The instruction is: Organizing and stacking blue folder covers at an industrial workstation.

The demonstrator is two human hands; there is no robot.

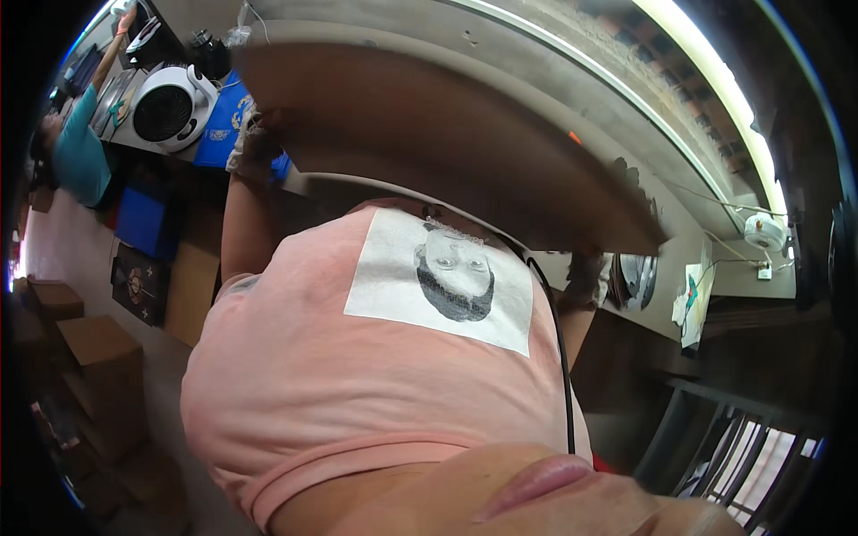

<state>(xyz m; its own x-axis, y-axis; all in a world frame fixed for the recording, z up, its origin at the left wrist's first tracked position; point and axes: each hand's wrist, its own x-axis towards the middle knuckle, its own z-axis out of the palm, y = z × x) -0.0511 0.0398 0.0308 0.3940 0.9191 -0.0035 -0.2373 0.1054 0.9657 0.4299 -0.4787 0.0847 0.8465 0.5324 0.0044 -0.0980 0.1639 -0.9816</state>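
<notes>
Here, board between both hands' fingers

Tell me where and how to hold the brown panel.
The brown panel is probably best held near both ends, coming from the near side, where the left grip and right grip are: it looks long and flat, with no handle in view, so spread holds should steady it.

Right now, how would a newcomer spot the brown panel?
Find the pink shirt mid-picture. Just above it, the brown panel stretches between the left hand and right hand. Unlike the cardboard boxes at lower left, it's one broad sheet, hand-held.
</notes>
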